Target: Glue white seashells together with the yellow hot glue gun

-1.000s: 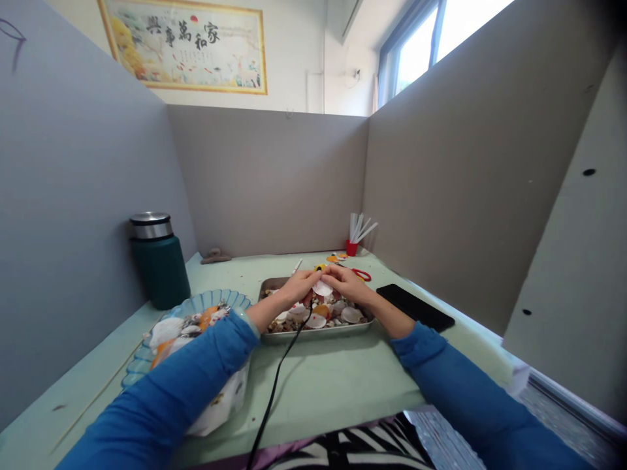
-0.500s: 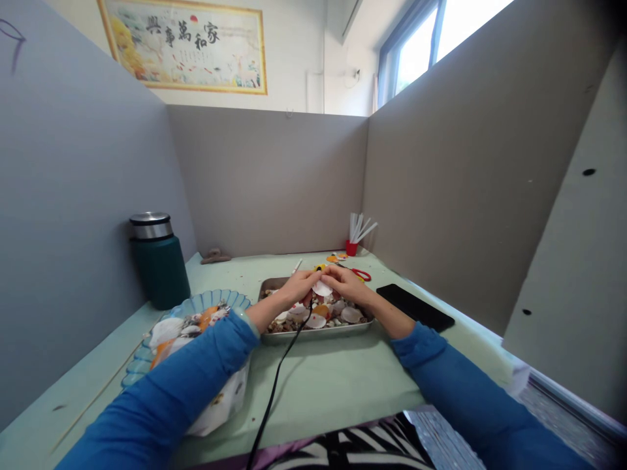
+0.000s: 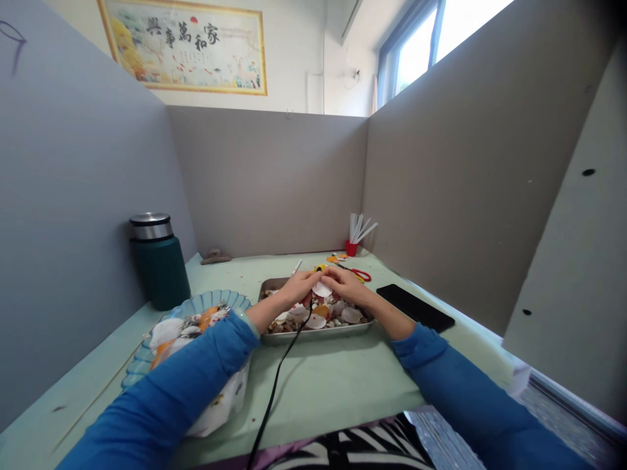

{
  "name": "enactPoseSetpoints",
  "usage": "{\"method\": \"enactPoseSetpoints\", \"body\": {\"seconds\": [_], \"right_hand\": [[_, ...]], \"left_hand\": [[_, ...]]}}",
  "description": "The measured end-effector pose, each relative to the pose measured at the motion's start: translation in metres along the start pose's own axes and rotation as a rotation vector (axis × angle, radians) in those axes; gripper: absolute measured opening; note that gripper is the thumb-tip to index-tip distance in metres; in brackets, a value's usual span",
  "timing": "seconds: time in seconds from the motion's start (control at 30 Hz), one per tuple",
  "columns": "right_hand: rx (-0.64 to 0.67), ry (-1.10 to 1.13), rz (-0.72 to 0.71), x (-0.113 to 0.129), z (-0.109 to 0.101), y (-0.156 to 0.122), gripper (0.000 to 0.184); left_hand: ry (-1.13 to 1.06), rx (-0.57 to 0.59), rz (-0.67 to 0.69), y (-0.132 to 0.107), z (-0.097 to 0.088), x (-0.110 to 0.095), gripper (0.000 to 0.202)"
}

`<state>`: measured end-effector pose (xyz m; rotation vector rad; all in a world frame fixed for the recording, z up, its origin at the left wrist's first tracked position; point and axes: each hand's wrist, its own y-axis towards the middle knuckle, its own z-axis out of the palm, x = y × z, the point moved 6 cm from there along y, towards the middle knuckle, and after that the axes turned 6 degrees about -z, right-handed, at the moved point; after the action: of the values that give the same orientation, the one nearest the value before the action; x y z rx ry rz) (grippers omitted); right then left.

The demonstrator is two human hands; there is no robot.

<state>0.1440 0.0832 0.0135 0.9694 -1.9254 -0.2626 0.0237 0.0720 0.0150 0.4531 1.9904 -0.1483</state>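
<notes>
Trailing from the near edge of the green-covered table, a black cord is draped over the front of a metal tray; were it to be snagged by a sleeve, the hands could be jolted. Behind the left blue sleeve, a scalloped blue plate is heaped with white and orange shells; with the arm held so close across it, pieces could be swept off by a dipped elbow, though whether sleeve and heap touch cannot be told. Farther in, the tray is filled with shells and small fragments in white, orange and brown. Above it, a white shell is pinched near its upper edge by the left hand and the right hand, fingertips drawn nearly together; the grip underneath is hidden. The thin rim is judged liable to be chipped by uneven pressure, and the piece, if dropped, could be lost among its lookalikes. At left, a green flask is capped, its contents unseen. Past the hands, red-handled scissors are placed close enough for fingers to be nicked in a careless reach. In the far corner, a red cup is packed with white strips, easily toppled if knocked.
</notes>
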Motion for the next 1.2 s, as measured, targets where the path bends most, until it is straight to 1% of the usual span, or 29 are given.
{"method": "enactPoseSetpoints", "body": {"seconds": [0.27,0.43,0.57,0.73,0.87,1.0,1.1,1.2], "right_hand": [[-0.009,-0.016,-0.006,-0.002,-0.001,0.000,0.029],[-0.011,-0.003,-0.009,-0.003,-0.001,0.001,0.030],[-0.037,0.026,-0.021,-0.004,-0.002,0.001,0.029],[-0.058,0.047,-0.049,-0.002,-0.003,0.001,0.029],[-0.075,0.045,-0.051,-0.001,-0.004,0.001,0.029],[-0.090,0.050,-0.050,-0.001,-0.005,0.001,0.030],[-0.109,0.042,-0.051,0.000,-0.006,0.001,0.030],[-0.124,0.031,-0.045,0.002,-0.007,0.000,0.030]], "left_hand": [[-0.043,0.021,0.015,0.004,0.001,0.004,0.044],[-0.034,0.013,0.024,0.002,0.001,0.001,0.044],[-0.030,-0.007,0.000,0.003,-0.001,0.002,0.042],[-0.012,0.009,-0.005,0.007,-0.002,0.008,0.045],[0.003,0.011,-0.012,0.009,-0.002,0.010,0.044],[-0.007,0.037,0.008,0.010,-0.001,0.010,0.051],[-0.014,0.026,0.019,0.010,-0.001,0.010,0.054],[0.002,0.010,0.004,0.008,-0.002,0.010,0.053]]}}
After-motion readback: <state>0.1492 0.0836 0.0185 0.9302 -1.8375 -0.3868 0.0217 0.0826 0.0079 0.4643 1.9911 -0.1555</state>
